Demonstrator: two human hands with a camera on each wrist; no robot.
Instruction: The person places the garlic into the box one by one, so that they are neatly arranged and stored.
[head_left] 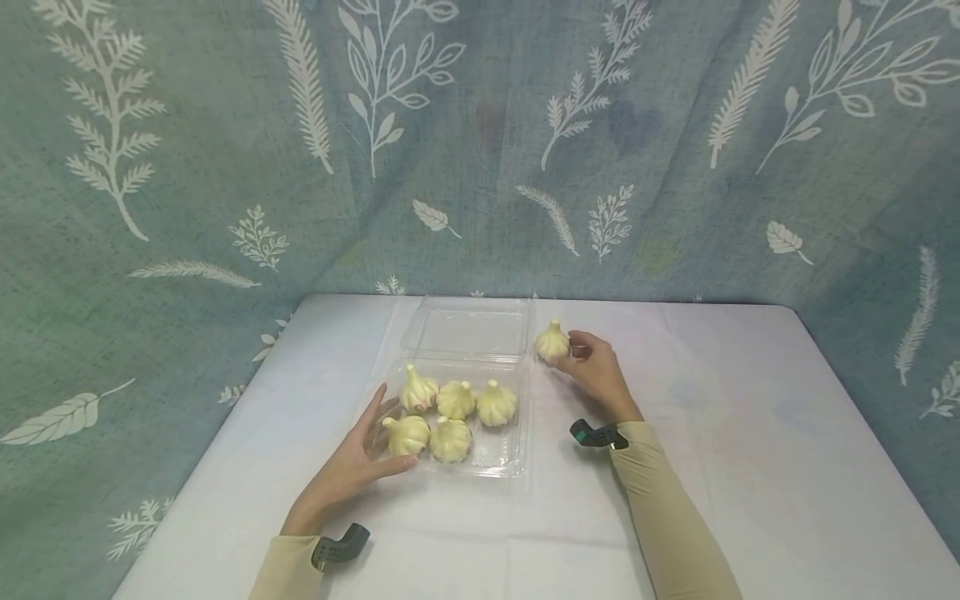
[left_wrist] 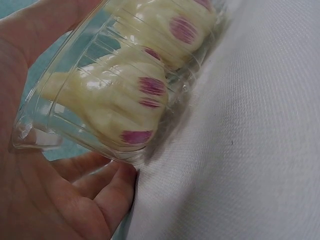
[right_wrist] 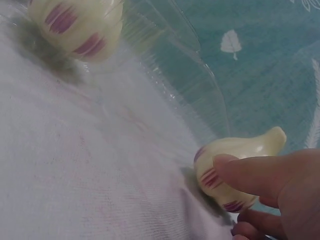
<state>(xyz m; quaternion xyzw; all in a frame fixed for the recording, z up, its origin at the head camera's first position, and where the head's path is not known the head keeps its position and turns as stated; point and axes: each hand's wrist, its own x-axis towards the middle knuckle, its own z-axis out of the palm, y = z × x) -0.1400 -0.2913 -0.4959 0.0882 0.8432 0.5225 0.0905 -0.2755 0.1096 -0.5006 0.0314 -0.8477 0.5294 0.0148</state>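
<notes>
We are keeping five garlic bulbs (head_left: 452,440) in the clear container (head_left: 491,460) and one outside it.
With our right hand (head_left: 596,377), we are pinching the sixth bulb (head_left: 552,340) between thumb and fingers, just right of the folded-back lid (head_left: 472,329); whether it is touching the white cloth (head_left: 750,467) or hanging slightly above, we are not managing to tell. Our left hand (head_left: 351,458) is touching the container's left side, its fingers spreading loosely around the near corner. By our judgement, five bulbs are sitting inside, only one is needing placement, and the lid is lying unclosed.
</notes>
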